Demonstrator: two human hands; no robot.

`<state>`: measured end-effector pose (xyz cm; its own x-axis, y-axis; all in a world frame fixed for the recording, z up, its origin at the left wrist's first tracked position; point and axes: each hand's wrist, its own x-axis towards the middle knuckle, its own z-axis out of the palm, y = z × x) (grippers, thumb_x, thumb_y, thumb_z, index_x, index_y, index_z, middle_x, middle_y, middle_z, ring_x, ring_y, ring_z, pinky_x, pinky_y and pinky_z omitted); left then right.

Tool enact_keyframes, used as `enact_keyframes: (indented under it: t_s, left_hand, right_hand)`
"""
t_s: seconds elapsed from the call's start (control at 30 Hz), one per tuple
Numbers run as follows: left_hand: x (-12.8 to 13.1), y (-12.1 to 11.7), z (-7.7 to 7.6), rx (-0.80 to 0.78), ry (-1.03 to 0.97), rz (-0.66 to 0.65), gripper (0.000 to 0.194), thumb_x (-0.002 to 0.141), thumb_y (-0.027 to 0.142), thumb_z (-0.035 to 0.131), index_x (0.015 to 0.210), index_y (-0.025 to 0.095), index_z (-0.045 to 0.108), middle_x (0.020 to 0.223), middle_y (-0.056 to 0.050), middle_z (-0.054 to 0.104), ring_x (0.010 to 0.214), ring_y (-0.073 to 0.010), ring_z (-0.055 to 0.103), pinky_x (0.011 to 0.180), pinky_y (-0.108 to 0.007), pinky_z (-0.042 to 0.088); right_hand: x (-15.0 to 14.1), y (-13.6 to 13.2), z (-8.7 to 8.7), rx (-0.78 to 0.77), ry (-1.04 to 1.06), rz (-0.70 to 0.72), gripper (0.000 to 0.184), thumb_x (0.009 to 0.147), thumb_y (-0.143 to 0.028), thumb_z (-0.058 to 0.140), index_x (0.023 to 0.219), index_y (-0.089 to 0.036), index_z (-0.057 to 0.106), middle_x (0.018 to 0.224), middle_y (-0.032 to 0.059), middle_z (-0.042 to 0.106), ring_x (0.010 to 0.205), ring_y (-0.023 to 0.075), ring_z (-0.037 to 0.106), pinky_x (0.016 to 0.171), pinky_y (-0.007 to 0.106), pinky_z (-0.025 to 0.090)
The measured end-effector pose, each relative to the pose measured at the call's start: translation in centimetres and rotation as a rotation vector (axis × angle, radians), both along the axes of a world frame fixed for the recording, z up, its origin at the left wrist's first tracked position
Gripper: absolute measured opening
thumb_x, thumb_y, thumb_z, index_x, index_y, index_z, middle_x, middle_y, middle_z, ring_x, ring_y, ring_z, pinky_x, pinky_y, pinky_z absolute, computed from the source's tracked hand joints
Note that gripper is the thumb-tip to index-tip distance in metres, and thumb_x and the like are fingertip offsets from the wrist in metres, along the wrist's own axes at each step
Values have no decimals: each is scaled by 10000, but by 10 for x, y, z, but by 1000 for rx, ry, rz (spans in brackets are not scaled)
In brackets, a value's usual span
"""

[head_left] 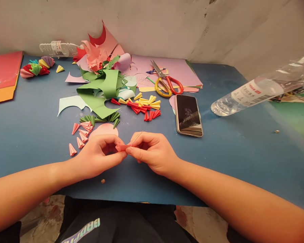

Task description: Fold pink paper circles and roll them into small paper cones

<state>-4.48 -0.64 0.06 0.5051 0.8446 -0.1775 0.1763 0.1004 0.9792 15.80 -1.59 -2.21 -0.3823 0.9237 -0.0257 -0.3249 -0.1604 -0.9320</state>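
Between my two hands is a small pink paper cone [122, 147], lying sideways. My left hand [97, 155] pinches its wider, folded end. At the narrow end, the thumb and fingers of my right hand [152, 150] are closed on it; a thin strand, perhaps thread or a needle, rises from those fingers. Partly behind my left hand lies a pink paper circle [105, 131]. Several finished pink cones [80, 142] are spread left of it, beside a row of green cones [100, 118]. Red and yellow cones [144, 104] form a pile farther back.
Green paper scraps [101, 89] heap up at the back middle. Scissors [167, 82] rest on purple paper sheets [190, 72]. A phone [188, 115] and a standing water bottle [253, 92] are to the right. Coloured paper ornaments [38, 67] and a red folder [5, 72] lie left.
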Motion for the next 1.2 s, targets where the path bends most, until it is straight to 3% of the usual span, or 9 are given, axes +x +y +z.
enact_keyframes:
  t_s: [0.2,0.37,0.5,0.73,0.93,1.2]
  left_hand:
    - [-7,3,-1,-37,-17,-73,190,873,292,764,825,125,687,787,-26,650,751,-135,579,685,-250,503]
    - [-9,2,-1,-89,39,-89,242,876,363,786,842,129,734,774,-32,683,734,-139,578,660,-248,488]
    - [-11,2,-3,-136,8,-98,168,829,313,842,860,162,777,818,-13,747,783,-137,647,720,-217,528]
    - [-11,4,0,-117,168,-105,222,857,409,811,892,191,811,833,-17,767,795,-166,670,725,-247,518]
    - [-10,1,1,-142,180,-103,283,884,469,777,906,187,788,862,-33,748,817,-179,642,724,-269,488]
    - [-9,-2,4,-46,178,-126,359,963,476,683,811,150,676,767,2,578,734,-136,499,658,-252,409]
  right_hand:
    - [0,2,-1,-64,-14,4,320,701,-352,962,698,-163,704,646,-6,663,492,67,493,454,214,389]
    - [0,1,-5,-113,4,26,360,648,-322,988,666,-160,667,627,-7,673,467,59,482,419,196,360]
    - [-1,1,-5,-140,43,28,367,618,-290,999,643,-163,656,619,-16,656,469,52,480,414,187,346]
    - [-1,2,-4,-194,1,20,426,583,-344,1011,622,-168,625,621,-22,649,469,53,477,420,196,347]
    - [1,2,-8,-181,-22,36,380,681,-360,962,646,-161,640,594,-14,643,477,62,481,422,193,341]
    - [-4,1,-8,-150,46,8,371,622,-293,1001,661,-177,651,656,-40,635,584,76,544,653,258,544]
